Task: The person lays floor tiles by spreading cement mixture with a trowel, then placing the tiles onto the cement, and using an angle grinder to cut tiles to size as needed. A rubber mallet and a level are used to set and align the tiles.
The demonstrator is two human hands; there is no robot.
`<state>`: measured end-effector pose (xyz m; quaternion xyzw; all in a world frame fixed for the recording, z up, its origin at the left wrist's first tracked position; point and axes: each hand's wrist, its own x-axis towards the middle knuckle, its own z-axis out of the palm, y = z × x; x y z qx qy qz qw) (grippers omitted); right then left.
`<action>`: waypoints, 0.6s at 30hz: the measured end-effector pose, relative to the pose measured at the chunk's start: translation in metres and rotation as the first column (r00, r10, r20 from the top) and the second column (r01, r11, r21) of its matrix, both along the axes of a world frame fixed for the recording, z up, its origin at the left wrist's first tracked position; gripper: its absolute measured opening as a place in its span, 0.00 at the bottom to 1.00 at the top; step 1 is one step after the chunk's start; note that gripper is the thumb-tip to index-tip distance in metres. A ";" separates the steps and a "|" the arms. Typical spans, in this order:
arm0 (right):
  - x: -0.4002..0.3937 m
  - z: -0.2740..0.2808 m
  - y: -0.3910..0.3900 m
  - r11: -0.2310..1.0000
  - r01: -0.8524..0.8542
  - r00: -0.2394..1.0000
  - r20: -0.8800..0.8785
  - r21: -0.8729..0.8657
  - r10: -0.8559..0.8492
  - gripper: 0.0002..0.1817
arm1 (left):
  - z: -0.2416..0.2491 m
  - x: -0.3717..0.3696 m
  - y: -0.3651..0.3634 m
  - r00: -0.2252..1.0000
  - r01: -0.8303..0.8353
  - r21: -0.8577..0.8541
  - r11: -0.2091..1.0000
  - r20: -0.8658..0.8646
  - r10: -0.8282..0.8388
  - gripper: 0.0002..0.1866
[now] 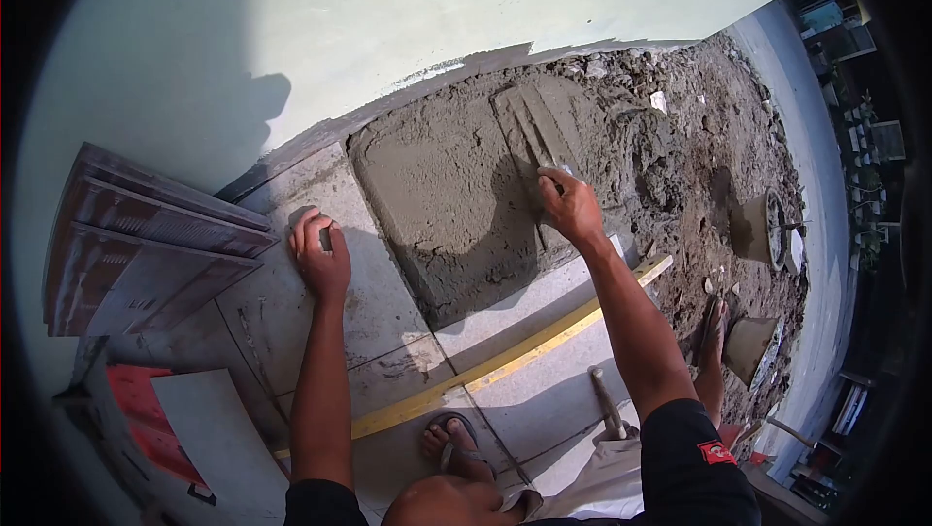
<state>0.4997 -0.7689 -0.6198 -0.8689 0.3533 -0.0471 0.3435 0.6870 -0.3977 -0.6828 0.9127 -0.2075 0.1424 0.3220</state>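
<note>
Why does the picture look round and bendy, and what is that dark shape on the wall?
Head view: a fisheye lens bends straight edges and leaves black corners. Hard sunlight casts a sharp shadow on the pale wall, and the right hand with its trowel shades the wet mortar. The left hand is sunlit.

My left hand [320, 254] rests on the laid grey floor tiles [388, 312]; right of it, my right hand [571, 206] holds a steel trowel [529, 123] on the wet grey mortar bed [447, 196]. A long yellow straightedge [505, 361] lies across the tiles before the mortar.
</note>
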 end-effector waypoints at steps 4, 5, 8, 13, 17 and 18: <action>-0.003 0.002 -0.066 0.990 0.129 0.990 0.059 -0.063 -0.126 0.22 | 0.002 0.000 -0.005 0.999 -0.041 0.009 0.999 0.016 0.040 0.06; -0.006 0.008 -0.072 0.985 0.162 0.986 0.042 -0.056 -0.160 0.25 | 0.001 -0.001 -0.004 0.999 -0.043 0.005 0.999 -0.004 0.043 0.06; -0.011 0.019 -0.064 0.825 0.355 0.908 0.049 0.440 -0.416 0.28 | 0.003 0.001 -0.005 0.999 -0.047 0.011 0.999 -0.016 0.047 0.06; -0.018 -0.031 -0.067 0.934 0.272 0.961 0.112 -0.230 -0.252 0.34 | 0.005 0.001 -0.009 0.999 -0.052 -0.011 0.999 -0.010 0.052 0.06; 0.012 -0.008 -0.047 0.954 0.293 0.948 -0.152 0.061 -0.281 0.29 | 0.005 -0.004 -0.006 0.998 -0.067 0.025 0.997 -0.014 0.068 0.07; 0.023 0.002 -0.030 0.947 0.292 0.956 -0.084 0.136 -0.282 0.28 | 0.005 -0.002 -0.009 0.998 -0.067 0.031 0.997 -0.002 0.067 0.07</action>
